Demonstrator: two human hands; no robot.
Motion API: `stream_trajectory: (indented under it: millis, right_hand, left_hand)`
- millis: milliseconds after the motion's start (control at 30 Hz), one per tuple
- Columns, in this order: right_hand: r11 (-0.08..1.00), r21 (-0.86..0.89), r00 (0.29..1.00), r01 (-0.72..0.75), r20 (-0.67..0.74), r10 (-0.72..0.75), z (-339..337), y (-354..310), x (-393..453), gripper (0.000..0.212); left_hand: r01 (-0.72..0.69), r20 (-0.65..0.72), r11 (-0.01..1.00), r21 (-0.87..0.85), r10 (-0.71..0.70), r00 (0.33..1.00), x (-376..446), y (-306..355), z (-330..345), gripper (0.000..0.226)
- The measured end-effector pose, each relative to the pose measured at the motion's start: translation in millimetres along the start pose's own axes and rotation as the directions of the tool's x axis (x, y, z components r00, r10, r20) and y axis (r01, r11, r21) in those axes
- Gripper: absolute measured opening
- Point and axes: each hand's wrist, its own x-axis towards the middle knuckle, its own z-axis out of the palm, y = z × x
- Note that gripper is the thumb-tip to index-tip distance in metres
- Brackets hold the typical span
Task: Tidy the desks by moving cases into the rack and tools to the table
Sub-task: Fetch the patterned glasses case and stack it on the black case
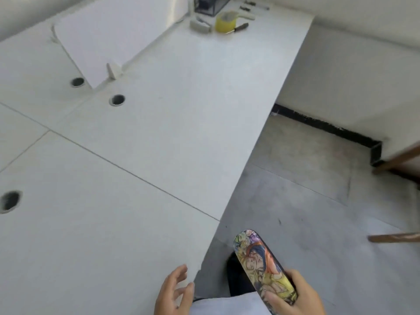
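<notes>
Spanning white desks (136, 155) beside grey floor (295, 201); right hand (295, 296) grips case (263, 264), left hand (172, 292) fingers relaxed.

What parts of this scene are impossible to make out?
Head view only:
- The colourful printed oblong case: its near end is hidden by the right hand.
- Small tools beside the yellow tape roll: too small and blurred.
- Dark mesh rack: cut off by the top edge.

Left hand (173, 292) loose, fingers relaxed; right hand (300, 296) curled around a held object.
</notes>
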Motion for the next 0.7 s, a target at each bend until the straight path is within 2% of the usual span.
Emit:
stream_trajectory:
  millis: [100, 200, 333, 500, 700]
  right_hand:
    - [0.994, 0.099, 0.993, -0.040, -0.105, 0.050, -33, 16, 20, 0.034]
    - [0.982, 0.189, 0.980, -0.027, -0.190, 0.063, -82, 22, 59, 0.035]
    - [0.978, 0.205, 0.960, 0.027, -0.279, 0.032, -171, 17, 111, 0.036]
    - [0.974, 0.212, 0.936, 0.075, -0.352, 0.005, -261, 6, 170, 0.040]
    - [0.962, 0.273, 0.927, -0.027, -0.353, 0.126, -312, 3, 243, 0.035]
  left_hand:
    - [-0.048, 0.125, 0.999, -0.002, 0.048, 0.991, 27, 25, 59, 0.049]
    - [-0.089, 0.217, 0.996, -0.001, 0.087, 0.972, 65, 54, 130, 0.042]
    - [-0.171, 0.336, 0.985, 0.020, 0.154, 0.929, 108, 105, 230, 0.038]
    - [-0.232, 0.352, 0.973, 0.015, 0.212, 0.912, 139, 155, 319, 0.036]
    - [-0.113, 0.226, 0.992, 0.064, 0.096, 0.969, 189, 177, 378, 0.044]
